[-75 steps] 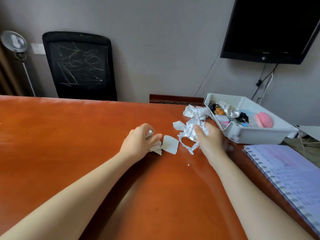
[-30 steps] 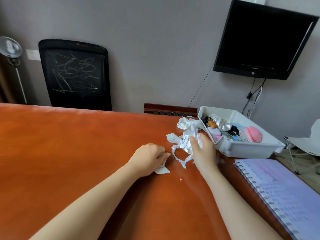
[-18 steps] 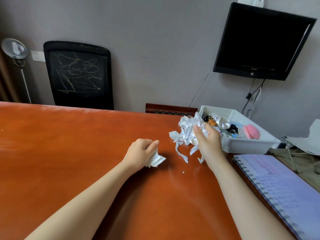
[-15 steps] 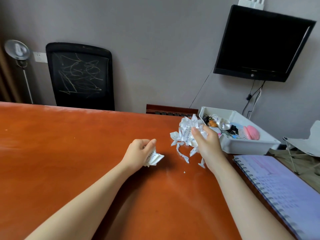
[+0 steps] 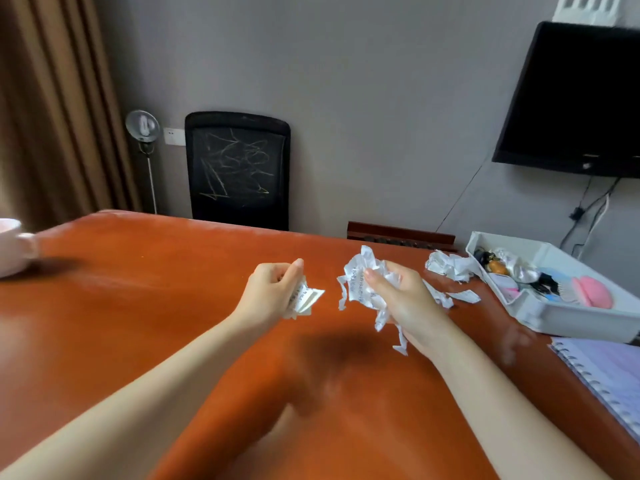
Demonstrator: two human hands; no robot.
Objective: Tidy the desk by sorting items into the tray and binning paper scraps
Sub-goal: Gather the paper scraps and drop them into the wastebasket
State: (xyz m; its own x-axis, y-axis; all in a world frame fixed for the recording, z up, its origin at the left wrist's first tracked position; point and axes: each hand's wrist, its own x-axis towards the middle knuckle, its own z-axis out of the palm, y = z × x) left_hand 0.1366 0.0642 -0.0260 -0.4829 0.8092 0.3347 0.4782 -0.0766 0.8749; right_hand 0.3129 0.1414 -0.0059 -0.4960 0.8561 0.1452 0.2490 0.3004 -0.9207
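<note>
Head view, looking down across a glossy orange-brown wooden desk (image 5: 138, 306). Left hand (image 5: 272, 289) lifted off the surface, fingers curled and thumb up, clamped on small folded white printed paper scraps (image 5: 306, 299) sticking out towards the right. Right hand (image 5: 401, 299) just beside it but apart from it, also raised, fingers closed round a crumpled wad of white printed paper (image 5: 360, 285), with torn ribbons dangling below the palm. Dark shadow on the wood under both hands. Farther right, lying on the desk: a loose heap of crumpled white paper scraps (image 5: 446, 265), touching or nearly touching the near corner of a white plastic tray (image 5: 561, 313), and a torn white paper strip (image 5: 464, 296) between the right hand and that tray. Inside the tray, a pink round brush (image 5: 590, 291), a small orange object (image 5: 497, 268), crinkled silver wrapping (image 5: 516, 265) and other small items too jumbled to tell. Near the right edge, just in front of the tray, a spiral-bound notebook with pale lilac pages (image 5: 606, 372). At the far left edge, a pale pink mug (image 5: 12, 245), blurred. Behind the desk, a black mesh office chair (image 5: 237, 169) against the grey wall and a black wall-mounted screen (image 5: 581, 98).
</note>
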